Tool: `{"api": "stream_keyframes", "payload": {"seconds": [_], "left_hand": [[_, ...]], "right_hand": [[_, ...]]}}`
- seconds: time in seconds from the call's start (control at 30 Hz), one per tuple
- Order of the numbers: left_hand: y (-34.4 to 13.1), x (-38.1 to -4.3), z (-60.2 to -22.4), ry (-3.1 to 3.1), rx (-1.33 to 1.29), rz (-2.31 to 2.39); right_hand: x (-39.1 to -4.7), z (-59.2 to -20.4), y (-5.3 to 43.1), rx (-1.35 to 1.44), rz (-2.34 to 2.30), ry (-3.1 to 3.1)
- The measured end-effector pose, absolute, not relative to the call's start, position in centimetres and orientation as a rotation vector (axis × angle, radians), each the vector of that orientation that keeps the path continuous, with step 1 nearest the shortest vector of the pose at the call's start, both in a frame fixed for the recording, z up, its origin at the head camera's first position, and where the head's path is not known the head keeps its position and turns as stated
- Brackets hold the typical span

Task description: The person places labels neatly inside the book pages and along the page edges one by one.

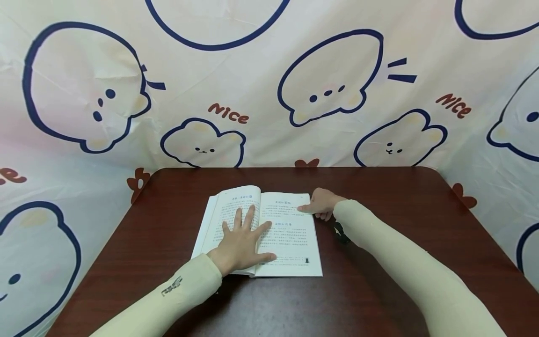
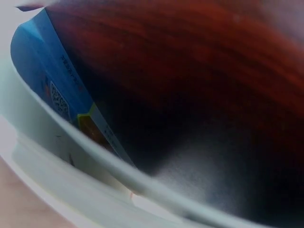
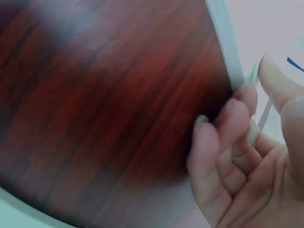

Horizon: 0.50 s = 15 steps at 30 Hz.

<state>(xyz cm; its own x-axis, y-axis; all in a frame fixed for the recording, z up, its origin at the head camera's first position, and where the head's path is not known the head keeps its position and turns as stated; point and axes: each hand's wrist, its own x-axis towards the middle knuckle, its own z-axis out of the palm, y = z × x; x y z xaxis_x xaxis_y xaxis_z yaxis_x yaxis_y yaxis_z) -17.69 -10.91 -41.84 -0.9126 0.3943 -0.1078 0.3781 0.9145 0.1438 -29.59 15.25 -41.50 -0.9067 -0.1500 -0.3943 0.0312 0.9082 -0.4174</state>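
Observation:
An open book (image 1: 290, 241) with printed pages lies on the dark wood table, its left side a thicker, curved stack. My left hand (image 1: 236, 244) rests across the middle fold, fingers spread over both pages. At the upper right edge of the right-hand page, my right hand (image 1: 323, 203) pinches the paper, thumb on top and fingers curled beneath. The right wrist view shows the curled fingers (image 3: 204, 147) at the page edge, with the thumb opposite. In the left wrist view the book's blue cover (image 2: 52, 61) appears with a QR code; the left hand's fingers are hidden there.
The brown table (image 1: 168, 201) has rounded far corners. Behind it and along its sides hangs a pale curtain (image 1: 261, 84) printed with blue-outlined cartoon animals. Light sleeves (image 1: 391, 238) cover both arms, and a dark band (image 1: 341, 233) shows under the right wrist.

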Motion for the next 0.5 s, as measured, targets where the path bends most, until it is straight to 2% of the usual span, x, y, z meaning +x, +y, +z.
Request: {"api": "stream_keyframes", "payload": {"seconds": [0.5], "left_hand": [[-10.68,-17.68,-41.87,2.936,0.592,0.183]], "right_hand": [[-29.67,-40.95,16.15,-0.213,-0.635,2.575]]}}
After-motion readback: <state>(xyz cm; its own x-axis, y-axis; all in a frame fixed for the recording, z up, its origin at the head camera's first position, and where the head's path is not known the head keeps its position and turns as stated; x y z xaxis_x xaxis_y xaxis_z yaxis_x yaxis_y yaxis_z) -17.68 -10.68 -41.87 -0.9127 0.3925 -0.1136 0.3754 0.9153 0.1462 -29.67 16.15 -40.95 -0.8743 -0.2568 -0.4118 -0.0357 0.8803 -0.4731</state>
